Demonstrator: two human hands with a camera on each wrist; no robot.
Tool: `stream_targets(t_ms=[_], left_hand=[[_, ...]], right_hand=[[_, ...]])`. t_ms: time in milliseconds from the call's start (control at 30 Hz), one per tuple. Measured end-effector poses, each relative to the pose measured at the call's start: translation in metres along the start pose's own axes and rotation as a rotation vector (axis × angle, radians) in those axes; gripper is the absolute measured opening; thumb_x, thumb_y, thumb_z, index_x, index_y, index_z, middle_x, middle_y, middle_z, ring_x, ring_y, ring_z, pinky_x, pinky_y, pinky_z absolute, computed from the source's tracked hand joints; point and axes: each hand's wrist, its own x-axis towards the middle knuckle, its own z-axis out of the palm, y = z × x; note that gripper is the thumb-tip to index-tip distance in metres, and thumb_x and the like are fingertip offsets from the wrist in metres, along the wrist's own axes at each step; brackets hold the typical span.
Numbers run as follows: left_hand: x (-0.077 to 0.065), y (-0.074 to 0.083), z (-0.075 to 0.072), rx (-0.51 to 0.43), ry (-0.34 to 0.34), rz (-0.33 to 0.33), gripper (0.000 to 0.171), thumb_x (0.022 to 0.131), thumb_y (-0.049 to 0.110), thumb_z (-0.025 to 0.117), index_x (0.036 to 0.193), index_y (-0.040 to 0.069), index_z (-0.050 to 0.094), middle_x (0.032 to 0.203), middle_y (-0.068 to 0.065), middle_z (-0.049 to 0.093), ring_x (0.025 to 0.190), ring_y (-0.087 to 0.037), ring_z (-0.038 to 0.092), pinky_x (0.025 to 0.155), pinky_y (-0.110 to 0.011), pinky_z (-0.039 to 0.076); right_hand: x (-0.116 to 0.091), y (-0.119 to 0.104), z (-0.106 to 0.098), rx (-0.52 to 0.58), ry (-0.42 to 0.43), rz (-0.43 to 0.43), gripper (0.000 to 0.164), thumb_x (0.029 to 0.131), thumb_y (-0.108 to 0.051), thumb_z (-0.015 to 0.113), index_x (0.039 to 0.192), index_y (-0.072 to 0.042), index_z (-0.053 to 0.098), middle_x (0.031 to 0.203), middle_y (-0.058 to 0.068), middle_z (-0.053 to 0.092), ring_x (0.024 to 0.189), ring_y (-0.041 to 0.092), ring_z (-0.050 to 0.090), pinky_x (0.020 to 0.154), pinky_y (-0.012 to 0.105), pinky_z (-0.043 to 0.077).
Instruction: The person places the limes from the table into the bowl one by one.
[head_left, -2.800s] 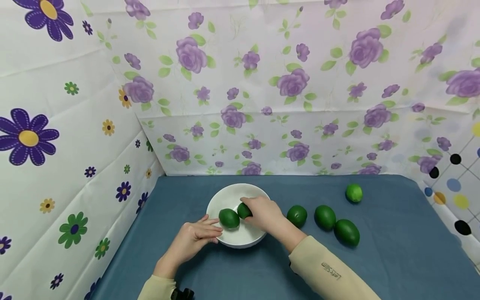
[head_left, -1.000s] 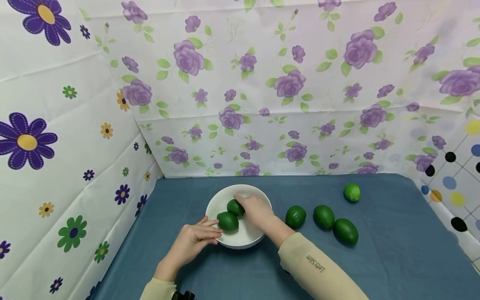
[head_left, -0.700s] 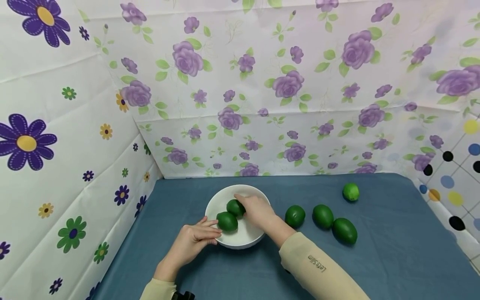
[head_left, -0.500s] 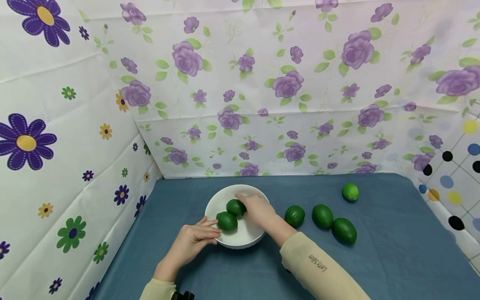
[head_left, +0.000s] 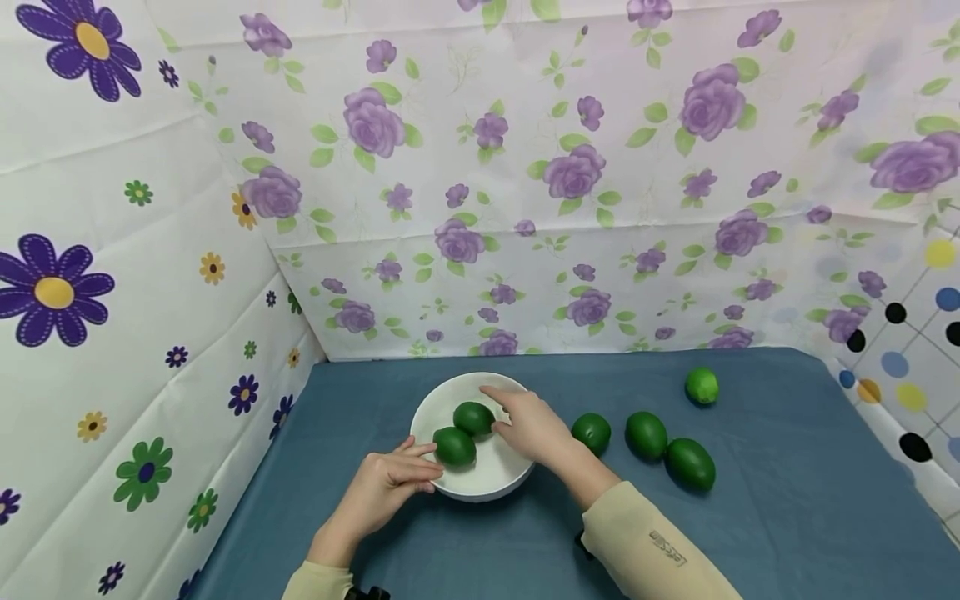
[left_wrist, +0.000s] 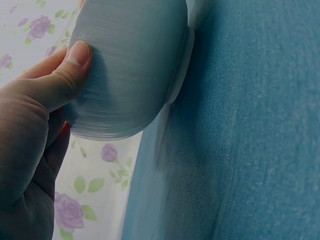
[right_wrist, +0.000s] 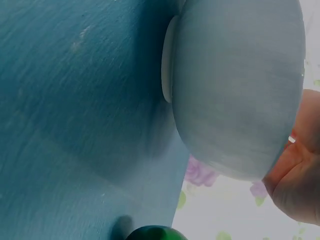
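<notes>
A white bowl stands on the blue cloth, with two smooth, dark green oval fruits inside it: the front one at the left, the other just behind it. My left hand grips the bowl's left rim; in the left wrist view its thumb presses on the outer wall. Above the right side of the bowl, my right hand has its index finger stretched out and its thumb apart, around the rear fruit's right end and pinching nothing. In the right wrist view the bowl hides most of this hand's fingers.
Right of the bowl lie three more dark green fruits: one close by, then a touching pair. A lighter green lime sits farther back. Flower-printed sheets rise behind and left of the blue-covered table.
My right hand carried the second fruit leftward in the bowl, set it behind the first, then loosened its fingers and drew back right. My left hand stayed on the rim.
</notes>
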Motion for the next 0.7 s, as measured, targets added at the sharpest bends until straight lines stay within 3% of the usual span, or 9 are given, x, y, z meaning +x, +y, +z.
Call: stream_targets(t_ms=[167, 433, 700], left_hand=[[0.0, 0.001, 0.0, -0.001, -0.004, -0.019, 0.025, 0.081, 0.008, 0.09, 0.106, 0.008, 0.087, 0.106, 0.008, 0.081, 0.119, -0.031, 0.073, 0.126, -0.038, 0.038], [-0.001, -0.001, 0.001, -0.009, 0.008, -0.019, 0.026, 0.08, 0.006, 0.09, 0.106, 0.007, 0.087, 0.106, 0.007, 0.081, 0.119, -0.032, 0.073, 0.127, -0.034, 0.037], [-0.001, -0.001, -0.001, 0.021, 0.002, -0.008, 0.027, 0.079, 0.007, 0.091, 0.106, 0.007, 0.087, 0.106, 0.008, 0.081, 0.118, -0.031, 0.074, 0.123, -0.044, 0.042]], right_hand=[[-0.005, 0.002, -0.005, 0.068, 0.029, -0.037, 0.054, 0.104, -0.011, 0.073, 0.156, -0.013, 0.058, 0.137, 0.019, 0.07, 0.118, 0.04, 0.071, 0.085, 0.051, 0.067], [-0.01, 0.005, -0.008, 0.088, 0.051, -0.051, 0.053, 0.105, -0.013, 0.072, 0.157, -0.014, 0.058, 0.15, 0.011, 0.063, 0.123, 0.036, 0.07, 0.094, 0.049, 0.067], [-0.056, 0.011, -0.018, 0.205, 0.141, -0.083, 0.059, 0.104, -0.014, 0.075, 0.159, -0.018, 0.055, 0.146, 0.013, 0.066, 0.128, 0.03, 0.068, 0.101, 0.043, 0.064]])
